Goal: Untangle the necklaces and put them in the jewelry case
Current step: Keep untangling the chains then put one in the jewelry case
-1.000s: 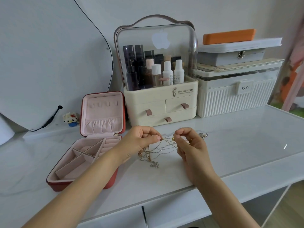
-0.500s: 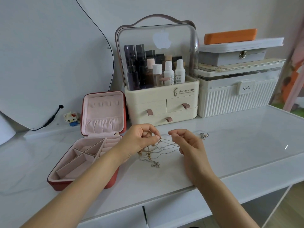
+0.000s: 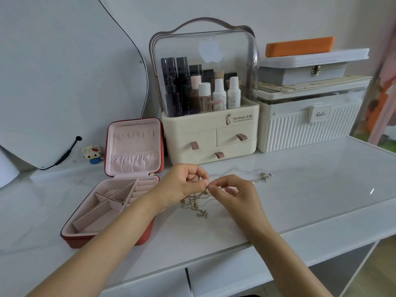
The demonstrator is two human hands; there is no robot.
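A tangle of thin gold and silver necklaces (image 3: 196,203) lies on the white marble tabletop, partly lifted. My left hand (image 3: 184,185) pinches the chains at its fingertips. My right hand (image 3: 235,194) pinches the same spot from the right, the two sets of fingertips nearly touching. One silver chain runs right to a pendant (image 3: 264,177) on the table. The red jewelry case (image 3: 107,236) stands open to the left, its pink compartments bare and its lid upright.
A cream cosmetics organizer (image 3: 211,133) with drawers stands behind the hands, and a white ribbed box (image 3: 306,127) with stacked cases is at the back right. A curved mirror (image 3: 64,71) and a small toy figure (image 3: 93,154) are at the back left. The table's front edge lies close below my wrists.
My right hand has moved left toward my left hand, so the fingertips now meet at the tangle. The stretched chains between the hands have slackened.
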